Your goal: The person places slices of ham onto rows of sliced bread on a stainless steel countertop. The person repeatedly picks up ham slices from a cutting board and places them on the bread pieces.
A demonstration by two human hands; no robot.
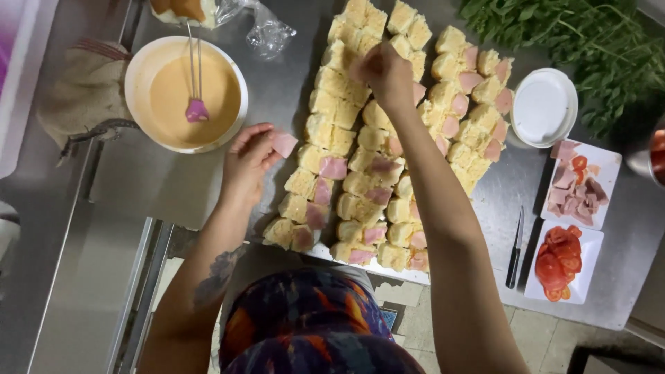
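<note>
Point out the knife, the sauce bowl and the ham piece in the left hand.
knife (514, 253): head view, on its dark handle.
sauce bowl (138, 66): head view, left rim.
ham piece (284, 144): head view, middle of the pink slice.

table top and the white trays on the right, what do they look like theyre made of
Table top: looks like brushed stainless steel, grey with dull streaky glare. Tomato tray and ham tray: matte white with thin edges, probably foam or plastic; can't tell which.

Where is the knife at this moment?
In the head view, the knife lies on the steel table at the right, just left of the plate of tomato slices.
</note>
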